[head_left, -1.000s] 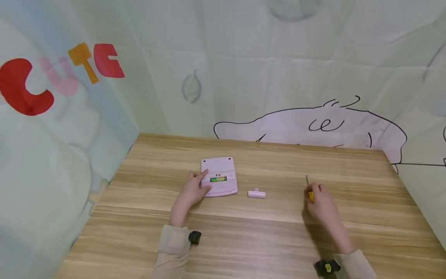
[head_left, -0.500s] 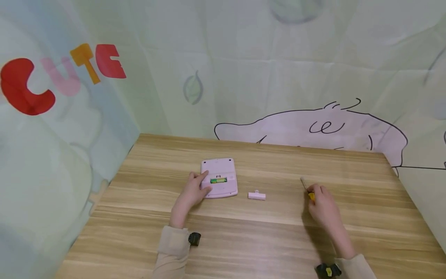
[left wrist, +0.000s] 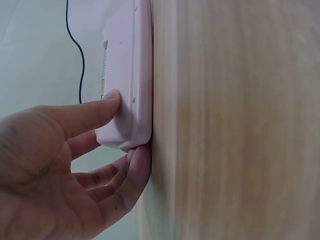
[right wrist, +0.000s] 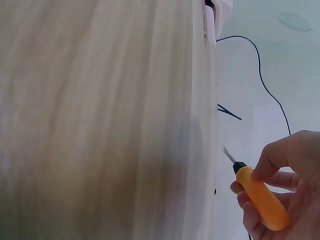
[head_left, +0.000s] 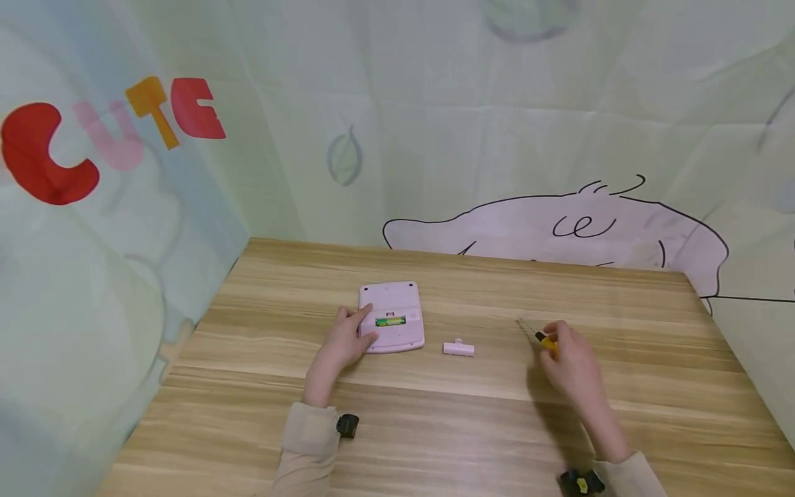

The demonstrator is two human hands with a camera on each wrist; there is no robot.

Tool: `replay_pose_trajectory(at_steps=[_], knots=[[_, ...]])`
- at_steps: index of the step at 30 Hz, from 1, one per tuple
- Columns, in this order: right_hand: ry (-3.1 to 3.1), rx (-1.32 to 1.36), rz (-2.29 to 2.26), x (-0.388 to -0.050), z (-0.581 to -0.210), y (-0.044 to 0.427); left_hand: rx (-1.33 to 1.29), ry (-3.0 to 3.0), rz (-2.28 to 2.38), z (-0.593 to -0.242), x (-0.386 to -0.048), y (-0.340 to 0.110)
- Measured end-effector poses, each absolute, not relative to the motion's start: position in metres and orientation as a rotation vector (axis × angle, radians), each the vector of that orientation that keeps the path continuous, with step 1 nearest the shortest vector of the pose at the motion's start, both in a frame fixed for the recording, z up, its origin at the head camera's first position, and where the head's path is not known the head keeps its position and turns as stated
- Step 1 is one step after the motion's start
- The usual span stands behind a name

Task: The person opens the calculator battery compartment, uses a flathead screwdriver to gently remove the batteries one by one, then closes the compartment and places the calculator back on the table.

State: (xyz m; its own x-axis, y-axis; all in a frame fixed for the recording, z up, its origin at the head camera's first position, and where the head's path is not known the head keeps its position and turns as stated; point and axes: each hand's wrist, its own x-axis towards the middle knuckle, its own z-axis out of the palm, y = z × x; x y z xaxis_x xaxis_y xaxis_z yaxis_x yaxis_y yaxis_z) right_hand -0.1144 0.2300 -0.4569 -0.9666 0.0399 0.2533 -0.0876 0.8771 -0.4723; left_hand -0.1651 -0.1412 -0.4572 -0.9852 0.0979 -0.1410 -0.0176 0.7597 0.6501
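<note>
Pinching calculator-like device (head_left: 397, 299) in left hand (head_left: 340, 342), gripping screwdriver (right wrist: 261, 197) in right hand (head_left: 574, 366), with battery (head_left: 390, 321) seated, battery cover (head_left: 458, 350) still off

Two hands (head_left: 338, 342) (head_left: 574, 366); one screwdriver (right wrist: 262, 197); one pink device (head_left: 391, 298); one small pink cover (head_left: 458, 350); one desk (head_left: 447, 428); two black wrist units (head_left: 348, 426) (head_left: 573, 482); four letters (head_left: 21, 148), upper left.

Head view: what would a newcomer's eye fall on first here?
Probably the bold word CUTE on the backdrop at left. On the table, a green-and-yellow battery lies exposed in the pale pink device, its left edge held by the left hand. Farther right, past a small pink piece, the right hand grips an orange-handled screwdriver.
</note>
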Motion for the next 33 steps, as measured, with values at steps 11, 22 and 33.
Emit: replay_pose_trajectory(at_steps=[11, 22, 33], knots=[[-2.696, 0.070, 0.743, -0.115, -0.458, 0.219, 0.063, 2.789, 1.034, -0.457, -0.165, -0.141], [-2.599, 0.182, 0.796, -0.114, -0.462, 0.214, 0.077, 2.794, 1.022, -0.456, -0.165, -0.141], [-2.698, 0.148, 0.855, -0.115, -0.457, 0.203, 0.099, 2.810, 1.004, -0.457, -0.165, -0.143]])
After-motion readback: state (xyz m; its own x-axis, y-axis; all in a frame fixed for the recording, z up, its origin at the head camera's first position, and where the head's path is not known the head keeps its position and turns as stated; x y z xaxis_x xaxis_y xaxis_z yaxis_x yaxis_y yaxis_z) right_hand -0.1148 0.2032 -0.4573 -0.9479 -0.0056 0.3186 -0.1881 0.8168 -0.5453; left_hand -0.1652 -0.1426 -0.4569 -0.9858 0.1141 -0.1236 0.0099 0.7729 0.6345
